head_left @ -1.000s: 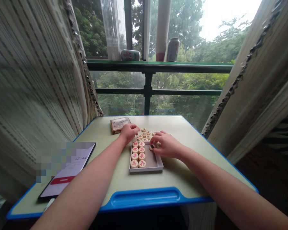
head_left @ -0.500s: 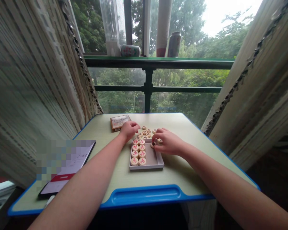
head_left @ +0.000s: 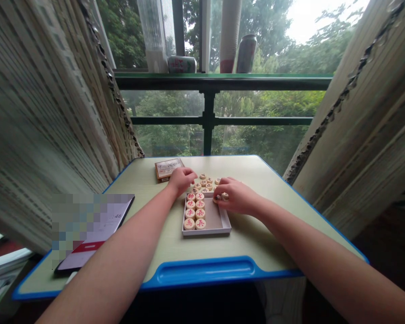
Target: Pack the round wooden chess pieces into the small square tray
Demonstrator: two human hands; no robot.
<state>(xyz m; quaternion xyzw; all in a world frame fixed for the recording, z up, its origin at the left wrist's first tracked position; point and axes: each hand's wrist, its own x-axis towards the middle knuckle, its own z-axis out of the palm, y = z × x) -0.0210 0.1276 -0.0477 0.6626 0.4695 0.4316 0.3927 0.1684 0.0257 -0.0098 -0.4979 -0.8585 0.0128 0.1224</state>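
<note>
My right hand (head_left: 238, 195) pinches a round xiangqi piece (head_left: 216, 199) at the far right part of a shallow white box (head_left: 206, 232). The fingers partly hide this piece. In the box's left half lie two columns of cream pieces with red characters, such as a horse piece (head_left: 189, 224) and a soldier piece (head_left: 200, 223). My left hand (head_left: 182, 180) hovers by the box's far left corner, fingers loosely bent and apart, with nothing visible in them. Several loose pieces with dark characters, one of them a far piece (head_left: 203, 176), lie between the hands beyond the box.
A brown-edged box lid with printed writing (head_left: 168, 168) lies behind my left hand. A tablet (head_left: 97, 243) rests at the table's left side. A blue pencil groove (head_left: 205, 271) runs along the near edge. Cans, one of them upright (head_left: 246, 54), stand on the window ledge.
The piece in my right hand sits slightly differently between the fingers, still over the box's far right part. My left hand has barely moved. The whole view has shifted a little.
</note>
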